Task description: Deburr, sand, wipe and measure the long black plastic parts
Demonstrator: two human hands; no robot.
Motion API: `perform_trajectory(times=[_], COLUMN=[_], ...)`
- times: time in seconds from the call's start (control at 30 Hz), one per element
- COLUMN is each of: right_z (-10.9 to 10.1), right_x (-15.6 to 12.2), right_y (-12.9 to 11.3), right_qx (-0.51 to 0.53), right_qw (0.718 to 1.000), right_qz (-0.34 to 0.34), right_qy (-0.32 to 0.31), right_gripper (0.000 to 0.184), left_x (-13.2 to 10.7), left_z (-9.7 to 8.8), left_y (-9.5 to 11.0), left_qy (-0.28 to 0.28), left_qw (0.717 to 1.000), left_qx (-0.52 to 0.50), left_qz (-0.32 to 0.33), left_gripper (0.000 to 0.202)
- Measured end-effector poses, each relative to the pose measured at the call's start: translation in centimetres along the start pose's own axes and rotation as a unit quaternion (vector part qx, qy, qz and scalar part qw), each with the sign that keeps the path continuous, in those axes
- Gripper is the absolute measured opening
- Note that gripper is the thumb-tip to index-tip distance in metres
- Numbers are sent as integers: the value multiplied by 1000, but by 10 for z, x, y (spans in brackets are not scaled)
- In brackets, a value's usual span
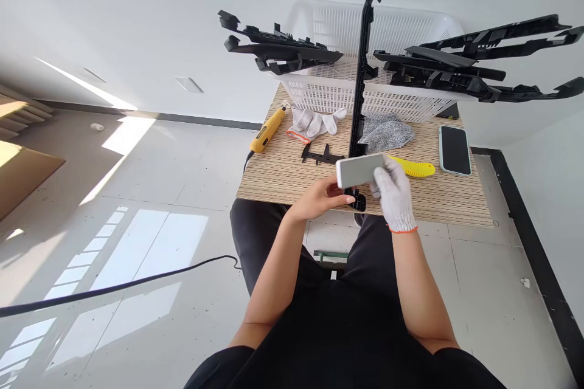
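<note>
A long black plastic trim strip (pixel 359 103) stands out from me, its near end at the table's front edge and its far end over the white basket. My bare left hand (pixel 323 197) is closed round its near end, thumb on top. In my right hand (pixel 393 191), which wears a white knit glove with an orange cuff, is a flat grey rectangular block (pixel 360 170) with a white edge. The block lies across the strip, just above my left fingers; whether it touches the strip I cannot tell. Black calipers (pixel 325 155) and a yellow-handled tool (pixel 414 168) lie close by.
A white plastic basket (pixel 314 97) at the back of the wood-grain table (pixel 283 173) holds several black trim pieces (pixel 456 67) jutting out both sides. A yellow rotary tool (pixel 268 130), a glove (pixel 314 123), a grey cloth (pixel 387 132) and a phone (pixel 455 151) lie around. A cable (pixel 137 281) hangs left.
</note>
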State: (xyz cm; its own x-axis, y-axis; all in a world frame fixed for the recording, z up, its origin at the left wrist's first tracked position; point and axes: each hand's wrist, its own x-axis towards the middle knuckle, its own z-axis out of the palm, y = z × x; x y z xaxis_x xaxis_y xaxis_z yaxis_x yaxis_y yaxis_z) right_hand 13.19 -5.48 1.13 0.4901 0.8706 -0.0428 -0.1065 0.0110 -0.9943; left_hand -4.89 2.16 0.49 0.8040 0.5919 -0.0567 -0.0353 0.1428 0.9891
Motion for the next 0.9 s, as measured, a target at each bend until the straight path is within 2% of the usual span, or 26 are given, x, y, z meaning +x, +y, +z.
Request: perform_trajectory(times=[0.07, 0.17, 0.2, 0.3, 0.43, 0.57, 0.7, 0.8, 0.9], right_z=[0, 0, 0, 0, -1, 0, 1, 1, 0], right_x=[0, 0, 0, 0, 1, 0, -1, 0, 2], right_y=[-1, -1, -1, 0, 1, -1, -3, -2, -1], right_qx=[-14, 26, 27, -10, 33, -7, 39, 5, 25], right_qw=[1000, 999, 999, 999, 998, 999, 999, 1000, 999], right_qz=[14, -2, -4, 17, -10, 20, -3, 18, -4], right_qy=[-23, 34, 32, -28, 43, -26, 38, -6, 23], right_gripper=[45, 40, 39, 44, 40, 43, 38, 41, 37], left_x=[0, 0, 0, 0, 1, 1, 0, 0, 1], left_z=[0, 0, 0, 0, 0, -1, -1, -1, -1], left_y=[-1, -2, -2, -1, 0, -1, -2, -2, -1], left_qy=[4, -8, -9, 0, -11, 4, -10, -4, -12], left_qw=[1000, 1000, 1000, 1000, 1000, 1000, 1000, 1000, 1000], left_qx=[0, -17, -18, -7, -11, 8, -11, -9, -13], left_qz=[-1, 9, 10, 6, 16, 15, 16, 9, 16], left_gripper=[55, 57, 56, 52, 50, 49, 51, 50, 48])
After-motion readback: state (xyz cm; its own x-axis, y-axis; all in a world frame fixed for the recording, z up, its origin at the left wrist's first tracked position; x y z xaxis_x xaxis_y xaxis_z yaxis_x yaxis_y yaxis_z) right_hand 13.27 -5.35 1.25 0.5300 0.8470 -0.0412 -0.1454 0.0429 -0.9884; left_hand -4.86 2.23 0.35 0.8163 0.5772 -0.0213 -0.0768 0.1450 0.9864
